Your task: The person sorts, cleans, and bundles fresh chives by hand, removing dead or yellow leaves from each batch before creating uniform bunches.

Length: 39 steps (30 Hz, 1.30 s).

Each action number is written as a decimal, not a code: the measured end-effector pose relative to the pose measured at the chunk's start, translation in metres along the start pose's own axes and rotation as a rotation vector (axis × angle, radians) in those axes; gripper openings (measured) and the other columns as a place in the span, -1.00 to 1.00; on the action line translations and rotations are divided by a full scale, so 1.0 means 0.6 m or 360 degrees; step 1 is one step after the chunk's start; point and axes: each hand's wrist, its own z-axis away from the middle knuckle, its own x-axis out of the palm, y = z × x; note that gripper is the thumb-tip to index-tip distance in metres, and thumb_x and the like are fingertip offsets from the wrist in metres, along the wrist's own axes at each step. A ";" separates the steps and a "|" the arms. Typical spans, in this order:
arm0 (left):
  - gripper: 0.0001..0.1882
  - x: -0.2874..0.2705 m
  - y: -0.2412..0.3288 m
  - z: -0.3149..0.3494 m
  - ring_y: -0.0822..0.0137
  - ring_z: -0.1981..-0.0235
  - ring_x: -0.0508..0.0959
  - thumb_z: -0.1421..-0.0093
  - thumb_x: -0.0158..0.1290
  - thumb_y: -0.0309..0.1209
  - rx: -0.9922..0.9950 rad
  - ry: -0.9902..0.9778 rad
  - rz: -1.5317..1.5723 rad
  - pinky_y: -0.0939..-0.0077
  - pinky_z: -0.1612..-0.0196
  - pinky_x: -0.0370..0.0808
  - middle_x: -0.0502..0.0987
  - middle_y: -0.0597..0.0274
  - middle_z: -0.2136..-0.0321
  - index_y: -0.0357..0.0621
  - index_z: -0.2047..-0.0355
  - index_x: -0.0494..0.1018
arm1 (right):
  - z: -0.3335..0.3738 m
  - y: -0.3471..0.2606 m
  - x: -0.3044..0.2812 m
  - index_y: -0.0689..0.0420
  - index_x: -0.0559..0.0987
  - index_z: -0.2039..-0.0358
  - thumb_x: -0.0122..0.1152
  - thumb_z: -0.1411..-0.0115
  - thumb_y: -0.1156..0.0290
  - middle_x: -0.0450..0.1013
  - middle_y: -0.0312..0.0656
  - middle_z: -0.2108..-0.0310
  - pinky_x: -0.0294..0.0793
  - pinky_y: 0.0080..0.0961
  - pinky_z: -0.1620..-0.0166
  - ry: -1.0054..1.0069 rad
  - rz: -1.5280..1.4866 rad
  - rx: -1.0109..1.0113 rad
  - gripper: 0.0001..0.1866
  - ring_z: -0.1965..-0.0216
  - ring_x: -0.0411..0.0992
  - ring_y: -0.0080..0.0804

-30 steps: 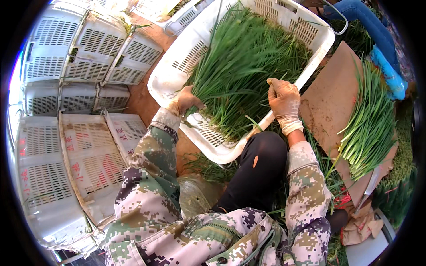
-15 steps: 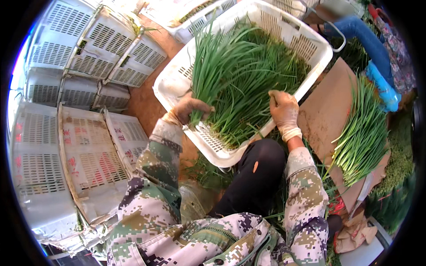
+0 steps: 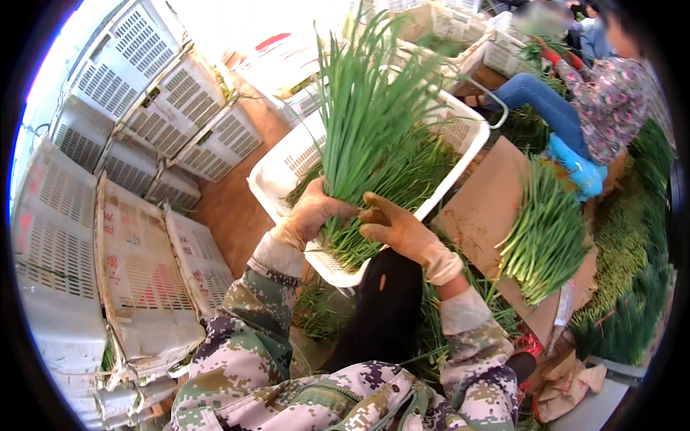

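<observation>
My gloved left hand (image 3: 314, 210) is closed round the lower end of a bunch of green chives (image 3: 366, 118). The bunch stands nearly upright, its leaves fanning upward over a white plastic basket (image 3: 471, 144). My right hand (image 3: 402, 233), also gloved, is beside the base of the bunch with its fingers apart, close to my left fingertips. More loose green leaves (image 3: 424, 161) lie inside the basket, below and behind the bunch. The basket's near corner is by my knee (image 3: 381, 287).
Stacked white slatted crates (image 3: 147, 266) stand at the left. To the right, a pile of chives (image 3: 546, 237) lies on a cardboard sheet (image 3: 478, 205). Another person (image 3: 600, 115) sits at the far right, with blue shoe covers (image 3: 575, 169). More crates (image 3: 445, 25) are at the back.
The bunch has been raised higher and more upright in my left hand. My right hand has left the basket's rim, moved left to the bunch's base, and spread its fingers.
</observation>
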 end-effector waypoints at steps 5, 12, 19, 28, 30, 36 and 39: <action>-0.34 0.088 -0.055 0.000 0.10 0.26 0.63 0.16 0.30 -0.50 0.0697 0.0132 -0.0702 0.22 0.16 0.54 0.62 -0.03 0.33 -0.28 -0.03 0.39 | 0.000 -0.042 0.017 0.24 0.53 0.00 0.51 -0.06 0.08 0.53 -0.23 0.12 0.43 -0.49 0.03 0.0387 -0.0067 -0.0306 -0.37 0.11 0.44 -0.47; -0.37 0.194 -0.025 0.053 -0.19 0.28 0.60 0.11 0.22 -0.40 0.0509 0.0288 -0.2049 0.02 0.21 0.53 0.58 -0.18 0.38 -0.27 0.00 0.31 | 0.067 -0.104 -0.031 0.22 0.53 0.03 0.51 -0.08 0.26 0.53 -0.27 0.18 0.49 -0.51 0.14 0.0817 -0.0610 -0.0722 -0.49 0.23 0.46 -0.49; -0.41 0.261 -0.017 0.081 -0.18 0.27 0.61 0.07 0.22 -0.45 0.0858 0.0231 -0.2162 0.07 0.22 0.54 0.58 -0.14 0.35 -0.28 0.00 0.29 | 0.176 -0.200 -0.075 0.22 0.55 0.12 0.44 -0.09 0.42 0.56 -0.21 0.34 0.56 -0.54 0.27 0.0609 -0.0641 -0.0943 -0.64 0.37 0.55 -0.44; -0.18 0.358 0.032 -0.033 -0.07 0.09 0.55 0.09 0.38 -0.37 0.1468 -0.0107 -0.1045 0.18 0.05 0.50 0.53 -0.14 0.12 -0.24 -0.17 0.24 | 0.212 -0.280 -0.101 0.21 0.64 0.13 0.45 -0.11 0.43 0.62 -0.24 0.24 0.58 -0.53 0.16 0.1039 0.0540 -0.1522 -0.69 0.25 0.56 -0.51; -0.22 0.356 0.023 -0.075 -0.02 0.08 0.54 0.10 0.38 -0.38 0.1479 -0.0316 -0.0918 0.20 0.00 0.48 0.53 -0.09 0.13 -0.25 -0.13 0.29 | 0.215 -0.270 -0.104 0.26 0.55 0.03 0.43 -0.06 0.40 0.63 -0.17 0.27 0.55 -0.52 0.10 0.1116 0.0566 -0.1505 -0.54 0.22 0.57 -0.53; -0.20 0.329 -0.029 -0.126 0.24 -0.15 0.35 0.11 0.35 -0.61 0.0497 -0.0638 -0.0474 0.30 -0.16 0.38 0.44 0.15 -0.06 -0.23 -0.19 0.31 | 0.116 -0.023 -0.245 0.10 0.51 -0.04 0.40 0.03 0.37 0.54 0.09 0.17 0.52 -0.22 0.04 0.1468 0.1009 -0.0941 -0.44 0.10 0.52 0.04; -0.27 0.326 -0.090 -0.187 0.27 -0.06 0.41 0.09 0.38 -0.62 0.0432 -0.0535 -0.0453 0.38 -0.09 0.43 0.48 0.17 0.01 -0.24 -0.12 0.34 | 0.106 0.009 -0.262 0.12 0.53 -0.01 0.42 0.06 0.35 0.57 0.08 0.22 0.53 -0.21 0.06 0.1311 0.0965 -0.0775 -0.45 0.13 0.55 0.06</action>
